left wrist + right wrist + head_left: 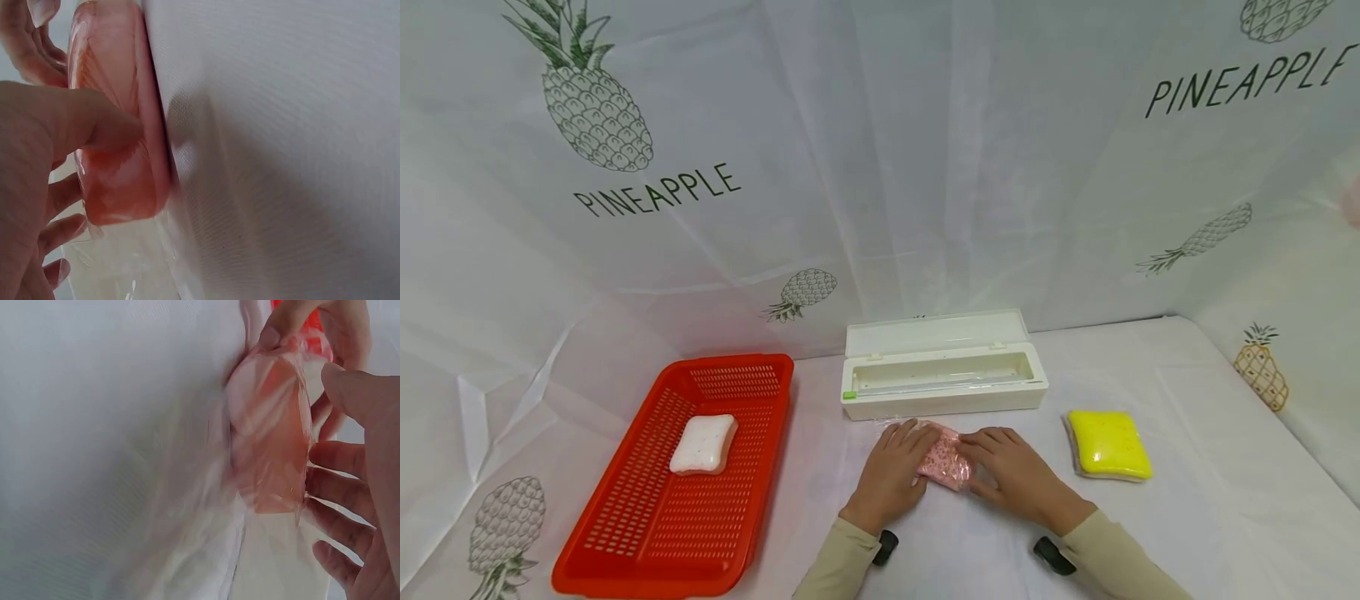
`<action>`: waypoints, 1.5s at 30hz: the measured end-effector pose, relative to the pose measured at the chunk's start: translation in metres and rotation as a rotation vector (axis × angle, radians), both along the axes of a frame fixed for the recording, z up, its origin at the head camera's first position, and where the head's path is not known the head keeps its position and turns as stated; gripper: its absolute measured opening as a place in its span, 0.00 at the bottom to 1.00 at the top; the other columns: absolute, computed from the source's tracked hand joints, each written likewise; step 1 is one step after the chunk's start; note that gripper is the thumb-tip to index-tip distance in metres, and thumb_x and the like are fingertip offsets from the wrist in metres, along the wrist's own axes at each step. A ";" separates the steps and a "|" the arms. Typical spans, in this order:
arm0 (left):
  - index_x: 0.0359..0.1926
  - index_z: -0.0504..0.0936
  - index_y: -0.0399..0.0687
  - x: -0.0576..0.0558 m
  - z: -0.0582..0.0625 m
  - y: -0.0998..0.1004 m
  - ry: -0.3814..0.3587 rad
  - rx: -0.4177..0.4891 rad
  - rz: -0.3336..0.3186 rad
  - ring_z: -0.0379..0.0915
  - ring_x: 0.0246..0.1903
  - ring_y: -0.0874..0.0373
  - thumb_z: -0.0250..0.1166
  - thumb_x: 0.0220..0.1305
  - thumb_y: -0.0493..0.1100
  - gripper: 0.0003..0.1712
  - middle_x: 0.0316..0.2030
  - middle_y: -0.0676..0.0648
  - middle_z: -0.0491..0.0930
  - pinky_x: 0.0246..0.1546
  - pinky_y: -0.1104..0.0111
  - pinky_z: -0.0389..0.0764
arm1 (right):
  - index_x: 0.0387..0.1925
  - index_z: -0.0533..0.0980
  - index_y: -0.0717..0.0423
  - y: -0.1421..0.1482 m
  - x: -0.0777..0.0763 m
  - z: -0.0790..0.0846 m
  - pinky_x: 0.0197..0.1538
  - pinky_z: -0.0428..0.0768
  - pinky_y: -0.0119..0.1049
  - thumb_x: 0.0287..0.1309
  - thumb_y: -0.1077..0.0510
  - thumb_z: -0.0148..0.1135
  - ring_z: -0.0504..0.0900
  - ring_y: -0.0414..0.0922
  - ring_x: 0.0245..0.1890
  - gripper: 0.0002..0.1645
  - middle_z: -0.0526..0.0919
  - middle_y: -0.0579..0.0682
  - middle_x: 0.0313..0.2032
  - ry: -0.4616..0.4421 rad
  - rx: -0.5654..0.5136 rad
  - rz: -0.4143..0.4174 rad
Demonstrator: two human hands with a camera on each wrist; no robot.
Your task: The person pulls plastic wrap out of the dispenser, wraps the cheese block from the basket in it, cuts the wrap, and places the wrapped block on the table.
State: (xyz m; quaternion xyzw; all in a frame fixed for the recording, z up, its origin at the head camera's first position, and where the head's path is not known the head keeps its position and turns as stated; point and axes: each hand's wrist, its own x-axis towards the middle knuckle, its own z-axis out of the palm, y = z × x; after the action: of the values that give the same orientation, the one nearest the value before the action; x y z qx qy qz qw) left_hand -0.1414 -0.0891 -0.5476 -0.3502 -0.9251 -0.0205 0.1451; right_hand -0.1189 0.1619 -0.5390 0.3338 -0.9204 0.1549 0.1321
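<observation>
A pink bread-slice-shaped block (946,459) with a speckled top lies on the white cloth, wrapped in crinkled clear film (269,425). My left hand (891,471) holds its left side, the thumb (112,125) pressed on the near edge and the fingers over the top. On the other side my right hand (1017,472) rests its fingertips on the film at the right corner. In the right wrist view its fingers (340,487) are spread along the top face, and the thumb stands off the block. Loose film trails past the block's right end.
Behind the hands stands an open white cling film box (943,404) with a green slider at its left end. On the left, a red basket (700,533) holds a white slice-shaped block (703,443). A yellow one (1107,444) lies on the cloth at right. A pineapple-print sheet hangs behind.
</observation>
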 end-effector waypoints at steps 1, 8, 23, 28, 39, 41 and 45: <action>0.71 0.78 0.53 0.000 0.001 0.000 -0.008 0.000 -0.007 0.69 0.72 0.51 0.77 0.57 0.45 0.39 0.68 0.53 0.79 0.73 0.56 0.67 | 0.61 0.82 0.55 0.000 0.002 0.001 0.65 0.76 0.52 0.62 0.44 0.74 0.80 0.49 0.58 0.30 0.85 0.47 0.59 -0.006 -0.007 0.004; 0.66 0.83 0.57 -0.001 0.005 0.002 -0.022 -0.021 -0.060 0.64 0.76 0.50 0.70 0.61 0.38 0.30 0.70 0.56 0.78 0.76 0.54 0.63 | 0.58 0.83 0.52 0.001 0.014 0.002 0.62 0.78 0.51 0.63 0.47 0.74 0.80 0.46 0.55 0.24 0.86 0.43 0.55 -0.011 -0.051 0.030; 0.71 0.76 0.65 0.013 0.005 -0.002 -0.098 0.027 -0.144 0.63 0.74 0.51 0.74 0.58 0.38 0.40 0.72 0.52 0.70 0.70 0.56 0.67 | 0.55 0.83 0.46 0.020 0.017 -0.011 0.55 0.83 0.50 0.39 0.74 0.80 0.80 0.47 0.54 0.39 0.85 0.44 0.57 0.065 -0.103 0.163; 0.67 0.77 0.63 0.021 0.005 0.000 -0.096 -0.014 -0.169 0.66 0.69 0.56 0.83 0.55 0.57 0.40 0.67 0.53 0.72 0.67 0.58 0.69 | 0.59 0.79 0.45 0.019 0.020 -0.020 0.57 0.81 0.48 0.33 0.58 0.90 0.79 0.48 0.57 0.46 0.81 0.46 0.60 0.095 -0.091 0.147; 0.51 0.82 0.64 0.030 -0.005 0.004 0.039 0.045 -0.171 0.72 0.54 0.61 0.81 0.54 0.63 0.26 0.50 0.58 0.76 0.59 0.63 0.72 | 0.50 0.82 0.47 0.010 0.022 -0.024 0.60 0.73 0.35 0.48 0.57 0.79 0.78 0.41 0.54 0.25 0.83 0.39 0.52 0.123 -0.214 0.086; 0.50 0.84 0.64 0.033 -0.007 0.003 0.034 0.096 -0.162 0.72 0.51 0.61 0.80 0.57 0.60 0.23 0.47 0.59 0.77 0.58 0.64 0.73 | 0.50 0.83 0.46 0.008 0.024 -0.022 0.56 0.77 0.38 0.49 0.56 0.79 0.79 0.40 0.52 0.24 0.83 0.37 0.50 0.113 -0.216 0.063; 0.52 0.87 0.62 0.038 -0.009 -0.001 -0.010 0.194 -0.146 0.72 0.48 0.62 0.79 0.58 0.56 0.22 0.45 0.59 0.76 0.54 0.65 0.73 | 0.46 0.83 0.45 0.005 0.026 -0.018 0.52 0.82 0.42 0.50 0.56 0.80 0.79 0.39 0.49 0.20 0.84 0.36 0.47 0.095 -0.230 0.034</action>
State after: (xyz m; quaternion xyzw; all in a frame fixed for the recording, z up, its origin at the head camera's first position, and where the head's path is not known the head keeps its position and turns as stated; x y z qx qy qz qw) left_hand -0.1030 -0.0897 -0.5568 -0.4010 -0.8916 -0.1221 0.1716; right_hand -0.0928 0.1672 -0.5574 0.3391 -0.8835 0.2457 0.2101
